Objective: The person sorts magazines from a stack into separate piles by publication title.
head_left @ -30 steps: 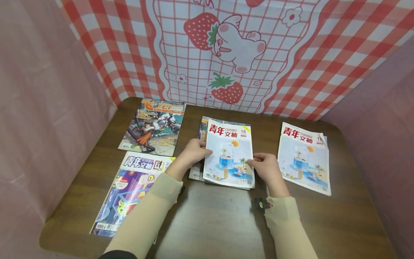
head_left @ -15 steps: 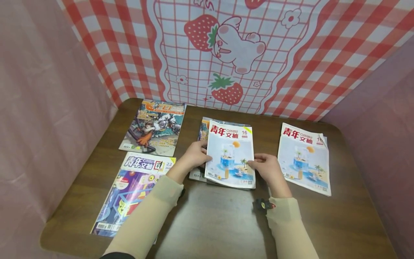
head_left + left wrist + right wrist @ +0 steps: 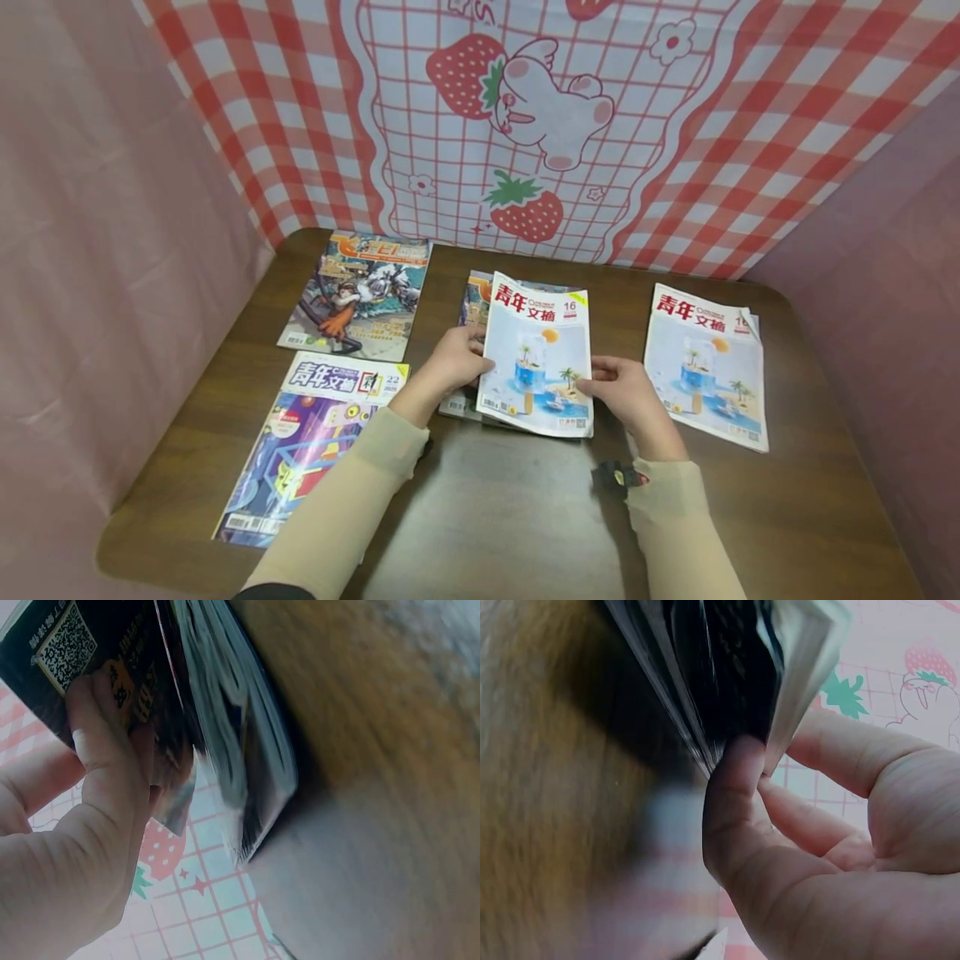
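A white-and-blue magazine [image 3: 536,350] with red title characters and an ice-lolly picture is held in the middle, its upper left part raised. My left hand [image 3: 453,367] grips its left edge, thumb on the cover. At the right edge, my right hand [image 3: 626,392] pinches it between thumb and fingers. Beneath lies another magazine [image 3: 471,312], mostly covered. In the left wrist view, fingers of the left hand [image 3: 90,817] press a dark back cover [image 3: 45,675] with a QR code, apart from the thick pages below. The right wrist view has the right hand [image 3: 810,847] pinching page edges [image 3: 802,682].
A matching lolly-cover magazine [image 3: 708,367] lies at the right of the brown table [image 3: 510,517]. To the left lie a comic-style magazine [image 3: 360,296] and a purple-covered one [image 3: 300,450], partly under the left sleeve. A red-checked cloth [image 3: 480,133] hangs behind.
The lolly-cover magazine has shifted slightly right, and its upper left corner has risen, baring more of the magazine beneath. Both hands have moved slightly with it.
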`<state>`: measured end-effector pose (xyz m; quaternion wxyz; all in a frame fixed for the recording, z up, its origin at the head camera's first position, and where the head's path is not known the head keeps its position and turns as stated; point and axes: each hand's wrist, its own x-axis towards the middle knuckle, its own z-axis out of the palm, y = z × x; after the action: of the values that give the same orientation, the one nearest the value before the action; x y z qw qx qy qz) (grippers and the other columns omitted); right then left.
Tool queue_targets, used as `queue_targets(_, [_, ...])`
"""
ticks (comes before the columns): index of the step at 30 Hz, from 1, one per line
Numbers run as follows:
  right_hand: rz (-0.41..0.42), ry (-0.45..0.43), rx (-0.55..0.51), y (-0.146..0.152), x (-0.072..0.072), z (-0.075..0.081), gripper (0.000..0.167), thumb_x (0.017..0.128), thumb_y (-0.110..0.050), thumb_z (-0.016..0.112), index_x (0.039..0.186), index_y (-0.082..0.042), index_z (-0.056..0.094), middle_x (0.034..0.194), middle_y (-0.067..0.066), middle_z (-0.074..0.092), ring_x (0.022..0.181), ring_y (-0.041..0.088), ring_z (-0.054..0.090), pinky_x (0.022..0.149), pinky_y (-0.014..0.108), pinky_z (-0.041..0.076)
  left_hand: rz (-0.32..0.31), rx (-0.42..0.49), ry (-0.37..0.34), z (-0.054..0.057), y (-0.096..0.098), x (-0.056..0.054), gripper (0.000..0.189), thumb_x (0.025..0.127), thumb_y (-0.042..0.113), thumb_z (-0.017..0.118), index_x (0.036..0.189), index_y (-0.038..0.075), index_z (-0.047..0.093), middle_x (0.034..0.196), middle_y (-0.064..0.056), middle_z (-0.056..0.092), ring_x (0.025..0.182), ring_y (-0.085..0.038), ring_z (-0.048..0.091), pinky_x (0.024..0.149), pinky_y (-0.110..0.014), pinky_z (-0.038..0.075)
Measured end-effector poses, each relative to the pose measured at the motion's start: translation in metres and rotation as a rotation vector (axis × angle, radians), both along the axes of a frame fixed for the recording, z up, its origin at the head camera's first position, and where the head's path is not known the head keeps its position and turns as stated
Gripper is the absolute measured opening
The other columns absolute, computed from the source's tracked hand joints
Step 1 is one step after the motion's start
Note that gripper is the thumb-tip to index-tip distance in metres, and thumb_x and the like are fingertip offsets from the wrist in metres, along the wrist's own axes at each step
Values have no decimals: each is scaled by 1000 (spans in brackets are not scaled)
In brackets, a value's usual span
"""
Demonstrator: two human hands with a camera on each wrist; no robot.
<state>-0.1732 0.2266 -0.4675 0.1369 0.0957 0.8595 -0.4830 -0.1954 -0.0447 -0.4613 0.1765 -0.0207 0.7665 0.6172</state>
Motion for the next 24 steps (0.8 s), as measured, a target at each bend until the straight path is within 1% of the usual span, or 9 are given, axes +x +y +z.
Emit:
queue_targets(3, [26,21,2,3,2,0,60,92,-13,76,142,8,51,117,22,66,105,30,61,91,44,52,3,16,12,1,2,0,60,90,-12,66,147,-4,48,107,-21,68,78,-30,70,57,-34,59])
queue_targets(5, [25,34,1,5,3,-1,59,92,-12,76,142,8,51,115,21,67,103,29,62,89,41,53,11,21,22,1,3,1,60,90,-13,66,147,-4,48,108,-21,68,81,-30,70,60,-34,59])
queue_targets(8, [3,47,-11,10,5,-2,59,92,-12,76,142,7,52,114,20,68,101,26,63,86,36,53,19,19,41,1,6,2,61,90,-12,66,147,-5,46,111,-20,68,89,-30,69,69,-34,60])
queue_targets(11, [-16,54,-40,15,7,-2,59,93,-12,75,143,7,51,113,19,68,100,24,63,84,31,53,14,11,64,1,8,3,61,91,-11,67,148,-5,46,115,-20,68,97,-30,68,79,-34,59])
queue_targets(13, [-18,56,-57,19,8,0,59,94,-12,75,144,7,50,114,19,67,100,23,62,86,31,53,8,10,75,3,10,3,61,91,-10,67,148,-4,46,117,-20,67,100,-31,67,82,-36,59])
queue_targets(15, [-17,56,-67,22,10,3,60,94,-13,75,145,7,49,116,19,66,102,24,62,90,34,52,1,6,88,5,11,4,59,92,-9,67,148,-2,48,119,-20,67,100,-31,67,82,-36,59])
queue_targets(19, [-21,48,-81,29,15,10,63,94,-15,75,147,6,47,120,21,65,105,25,62,98,41,49,-10,42,102,7,16,6,58,92,-11,66,147,-2,49,119,-21,67,99,-32,67,80,-36,59])
queue_targets(22, [-23,46,-83,37,18,12,65,94,-17,75,148,6,45,122,21,64,106,23,62,97,37,50,-17,72,100,9,20,7,58,92,-12,65,147,-2,48,118,-21,67,98,-32,68,79,-35,59])
queue_targets(24, [-25,49,-81,41,20,14,67,94,-18,75,148,6,45,124,21,64,105,21,63,94,32,51,-20,88,98,11,24,7,59,92,-13,64,147,-3,47,117,-21,68,97,-31,68,79,-35,59])
